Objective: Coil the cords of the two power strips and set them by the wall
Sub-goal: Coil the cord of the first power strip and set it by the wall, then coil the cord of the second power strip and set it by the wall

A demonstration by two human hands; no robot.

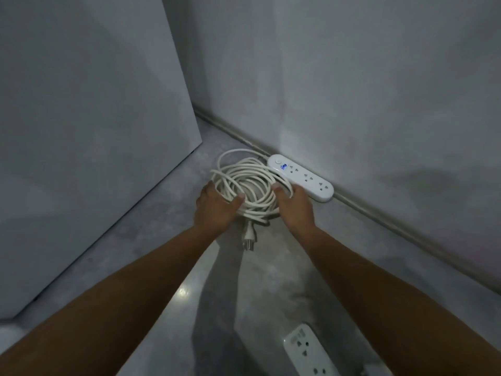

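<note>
Okay, grey concrete floor (151, 267), grey wall (352, 90), white panel (81, 131) at left. The first power strip (303, 176) lies flat against the baseboard. Its coiled cord (249, 180) lies just beside it, plug (249, 237) toward the person. The left hand (217, 210) and right hand (295, 207) grip opposite sides of the coil, thumbs over the strands. The second power strip (306, 351) lies well apart at the bottom edge.

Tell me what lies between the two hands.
In the head view, the coiled cord lies between the left hand and the right hand, each gripping a side; its plug sticks out toward the camera.
</note>
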